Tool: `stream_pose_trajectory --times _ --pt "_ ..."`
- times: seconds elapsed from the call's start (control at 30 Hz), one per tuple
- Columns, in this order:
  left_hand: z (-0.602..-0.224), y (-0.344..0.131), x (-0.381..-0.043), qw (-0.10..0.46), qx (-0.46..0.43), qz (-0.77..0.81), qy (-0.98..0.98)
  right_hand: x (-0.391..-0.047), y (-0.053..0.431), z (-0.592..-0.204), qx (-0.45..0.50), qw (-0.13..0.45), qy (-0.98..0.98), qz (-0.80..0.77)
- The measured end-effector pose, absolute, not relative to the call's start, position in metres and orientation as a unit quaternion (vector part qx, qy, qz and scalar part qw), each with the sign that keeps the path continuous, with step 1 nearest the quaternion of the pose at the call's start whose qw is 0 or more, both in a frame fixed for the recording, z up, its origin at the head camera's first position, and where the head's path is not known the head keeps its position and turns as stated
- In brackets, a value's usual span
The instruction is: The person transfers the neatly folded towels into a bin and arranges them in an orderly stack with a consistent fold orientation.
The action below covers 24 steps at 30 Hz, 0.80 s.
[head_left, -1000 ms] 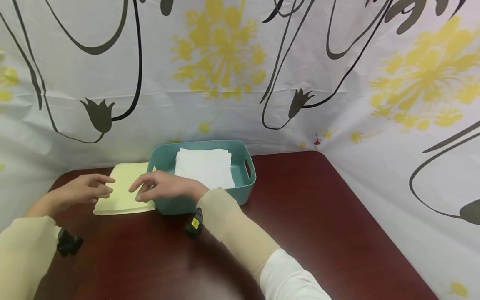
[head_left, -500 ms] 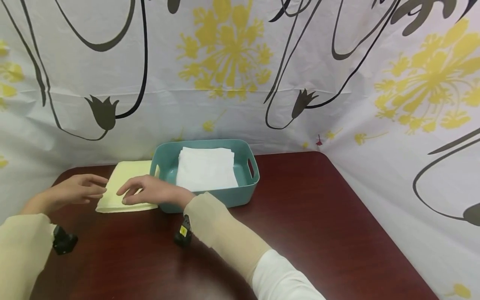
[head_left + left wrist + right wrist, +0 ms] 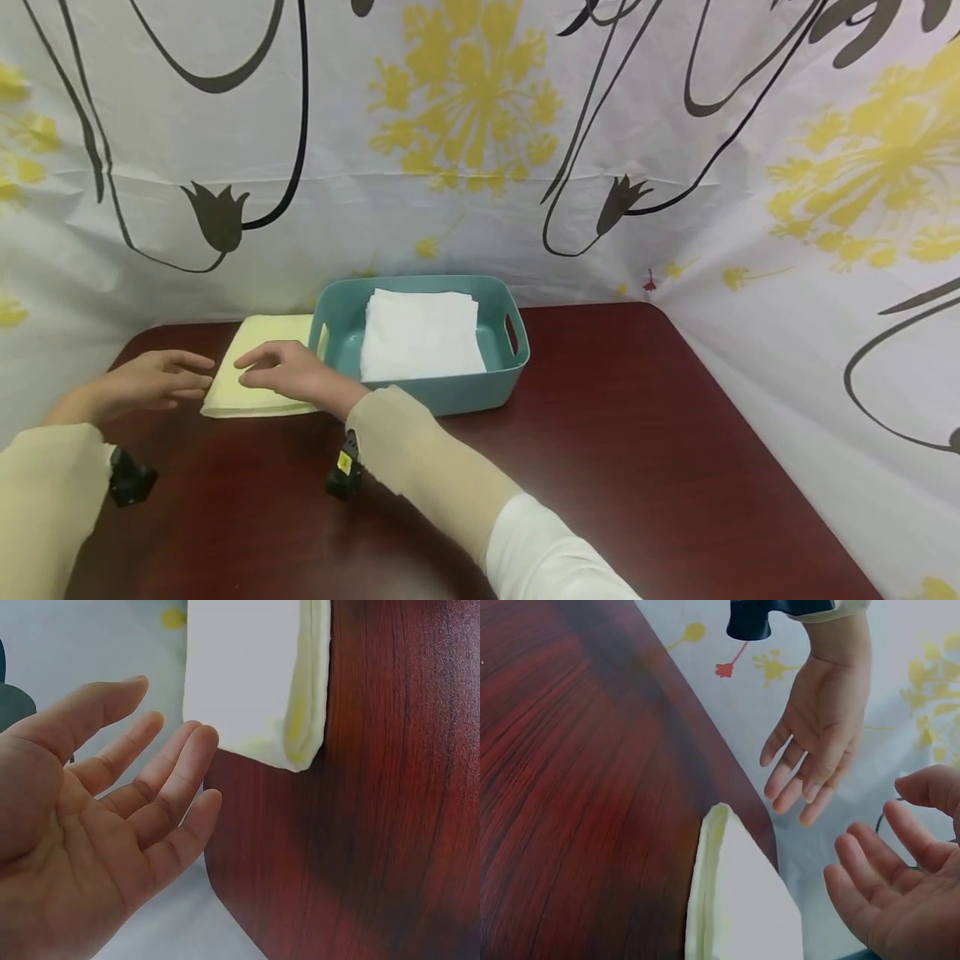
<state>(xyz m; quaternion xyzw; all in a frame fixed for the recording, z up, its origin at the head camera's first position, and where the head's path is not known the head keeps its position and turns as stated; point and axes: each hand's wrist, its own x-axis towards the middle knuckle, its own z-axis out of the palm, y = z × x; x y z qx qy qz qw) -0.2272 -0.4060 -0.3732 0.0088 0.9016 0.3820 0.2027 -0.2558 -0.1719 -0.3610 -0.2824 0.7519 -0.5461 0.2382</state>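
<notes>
A folded pale yellow cloth point(image 3: 262, 398) lies flat on the table, against the left side of a teal basket point(image 3: 450, 394). Inside the basket is a folded white cloth point(image 3: 422, 335). My left hand point(image 3: 142, 383) hovers by the yellow cloth's left edge, its fingers loosely extended and holding nothing. Over the same cloth, my right hand point(image 3: 288, 368) has relaxed, slightly bent fingers with nothing between them. Both palms face each other in the right wrist view, above the yellow cloth's layered fold point(image 3: 712, 885).
The dark red wooden table point(image 3: 600, 450) ends at a hanging white curtain point(image 3: 480, 225) with yellow and grey flower prints. The basket has a cut-out handle point(image 3: 512, 335) on its right side. Each wrist carries a small black camera point(image 3: 131, 479).
The right hand has moved left, away from the basket and further over the yellow cloth. The left hand has drawn slightly left of it. The whole head view has shifted a little.
</notes>
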Motion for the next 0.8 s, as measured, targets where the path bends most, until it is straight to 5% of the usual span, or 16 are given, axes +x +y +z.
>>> stream_pose_trajectory --times 0.8 --pt "-0.381 -0.415 -0.238 0.222 -0.015 0.381 0.897 -0.256 -0.212 -0.372 -0.122 0.214 0.786 -0.567"
